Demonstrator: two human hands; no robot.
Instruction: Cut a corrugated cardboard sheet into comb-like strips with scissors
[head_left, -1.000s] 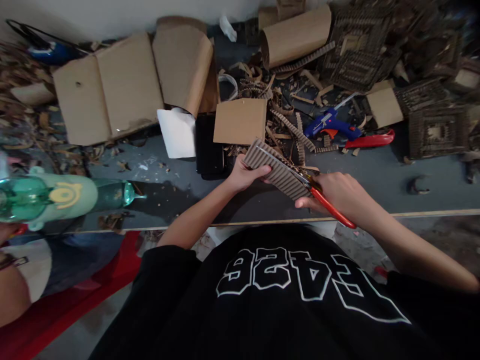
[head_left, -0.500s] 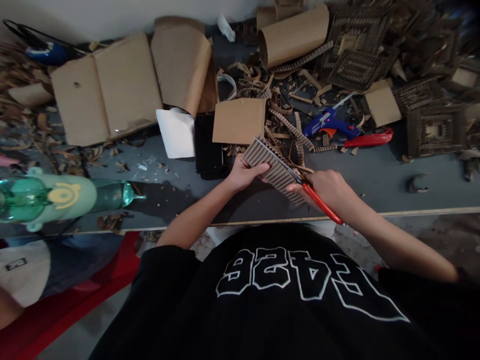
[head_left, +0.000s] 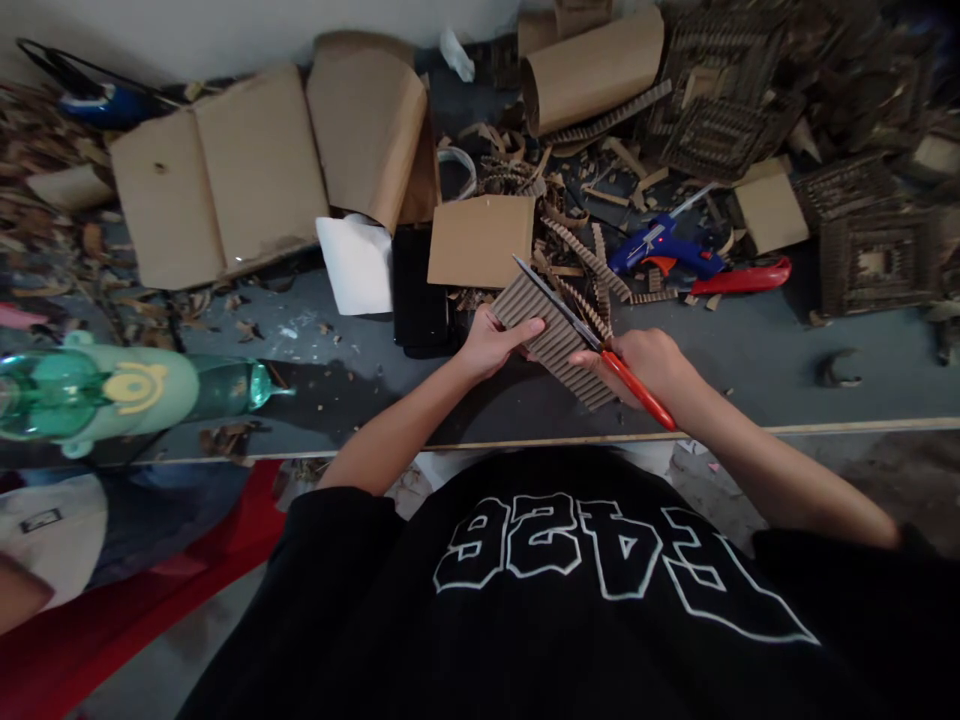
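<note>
My left hand [head_left: 491, 345] is closed on a piece of corrugated cardboard [head_left: 566, 360], its thumb across the ridges and its other fingers hidden underneath. In my right hand [head_left: 645, 365] are scissors with red handles [head_left: 637, 388]. The blade lies along the far long edge of the cardboard, its tip reaching past the far left corner. My right thumb presses near the cardboard's right end. Just beyond the blade, corrugated strips [head_left: 585, 255] lie in a loose heap, beside a flat cardboard piece [head_left: 481, 240].
A blue glue gun [head_left: 664, 250] lies beyond my right hand, near a red-handled tool [head_left: 742, 277]. To the left are a black phone-like object [head_left: 420, 295], folded cardboard [head_left: 255, 185] and a green bottle [head_left: 135, 390]. Woven cardboard squares [head_left: 874, 260] are piled at right. A person sits at lower left.
The scissors' blade has shifted away from me and to the left, so its tip now sticks out past the cardboard's corner. Both hands keep their grip.
</note>
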